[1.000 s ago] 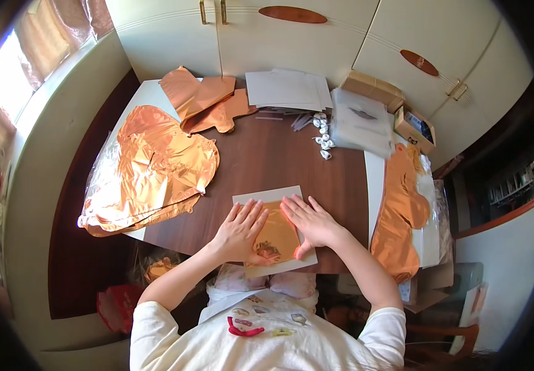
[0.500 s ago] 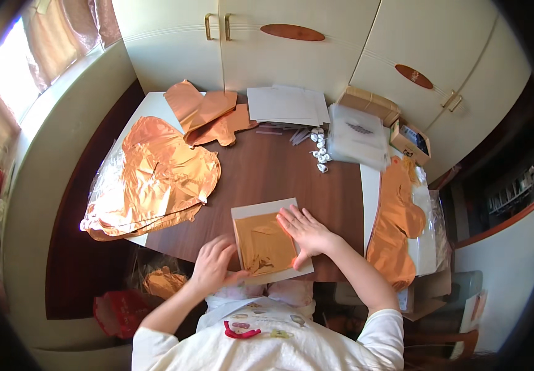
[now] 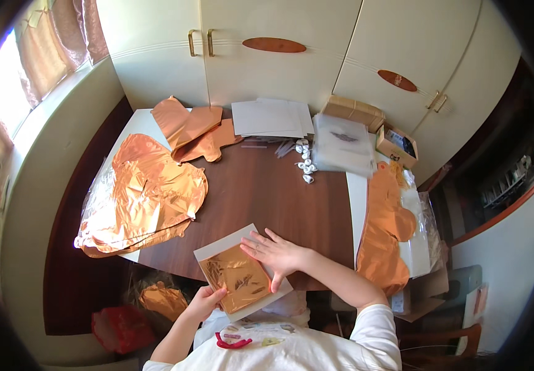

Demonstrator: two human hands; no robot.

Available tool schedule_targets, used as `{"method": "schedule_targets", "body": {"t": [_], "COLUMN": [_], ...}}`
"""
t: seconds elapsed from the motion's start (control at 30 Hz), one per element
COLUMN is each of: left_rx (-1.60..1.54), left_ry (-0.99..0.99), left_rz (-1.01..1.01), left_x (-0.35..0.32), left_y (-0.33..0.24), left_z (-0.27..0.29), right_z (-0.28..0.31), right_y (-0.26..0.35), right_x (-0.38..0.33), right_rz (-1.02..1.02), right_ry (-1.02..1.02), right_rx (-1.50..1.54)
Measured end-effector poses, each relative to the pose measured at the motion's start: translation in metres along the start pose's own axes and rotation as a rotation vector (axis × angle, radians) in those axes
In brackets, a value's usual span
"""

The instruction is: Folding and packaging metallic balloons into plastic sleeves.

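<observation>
Near edge of the brown table (image 3: 273, 195): a white card (image 3: 228, 240) with a folded gold foil piece (image 3: 237, 278) lying flat on it, creased, some dark wrinkled reflections. Card sits aslant, its lower part reaching past the table edge, over the lap.

Left hand (image 3: 204, 304) at the card's lower left edge, thumb on top, fingers curled and mostly hidden; the card is pinched there. Right hand (image 3: 276, 253) palm down over the card's right side, fingers stretched and parted, thumb wide, tip by the foil's edge; grasps nothing.

Left on table: large crumpled foil sheet (image 3: 155, 191), shiny. Behind it, folded orange foil (image 3: 196, 127). Far edge: white sheets (image 3: 273, 120), small white rolls (image 3: 306, 164), clear plastic bags (image 3: 344, 145), small open box (image 3: 395, 149). Right side: long orange foil (image 3: 381, 235).
</observation>
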State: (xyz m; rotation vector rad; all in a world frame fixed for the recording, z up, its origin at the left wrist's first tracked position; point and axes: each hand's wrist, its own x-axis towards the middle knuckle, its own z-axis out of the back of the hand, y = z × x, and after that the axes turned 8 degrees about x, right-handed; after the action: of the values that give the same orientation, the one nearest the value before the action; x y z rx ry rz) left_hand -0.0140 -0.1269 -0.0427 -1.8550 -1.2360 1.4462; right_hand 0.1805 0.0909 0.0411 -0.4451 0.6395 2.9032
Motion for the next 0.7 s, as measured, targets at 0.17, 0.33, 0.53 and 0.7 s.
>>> {"method": "schedule_targets", "body": {"t": [0.17, 0.33, 0.53, 0.7], "left_rx": [-0.03, -0.117, -0.099, -0.05], "left_ry": [0.028, -0.023, -0.074, -0.047], "left_rz": [0.005, -0.019, -0.012, -0.011], "left_x": [-0.008, -0.006, -0.009, -0.008], "left_y": [0.01, 0.025, 0.033, 0.033], "left_z": [0.004, 0.0, 0.002, 0.008], "right_z": [0.065, 0.062, 0.048, 0.04], "right_y": [-0.123, -0.276, -0.299, -0.302], "right_x": [-0.029, -0.109, -0.116, -0.108], "right_rz": [-0.222, -0.713, -0.805, -0.919], "right_ry": [-0.723, -0.914, -0.89, -1.034], "right_rx": [0.205, -0.142, -0.086, -0.228]}}
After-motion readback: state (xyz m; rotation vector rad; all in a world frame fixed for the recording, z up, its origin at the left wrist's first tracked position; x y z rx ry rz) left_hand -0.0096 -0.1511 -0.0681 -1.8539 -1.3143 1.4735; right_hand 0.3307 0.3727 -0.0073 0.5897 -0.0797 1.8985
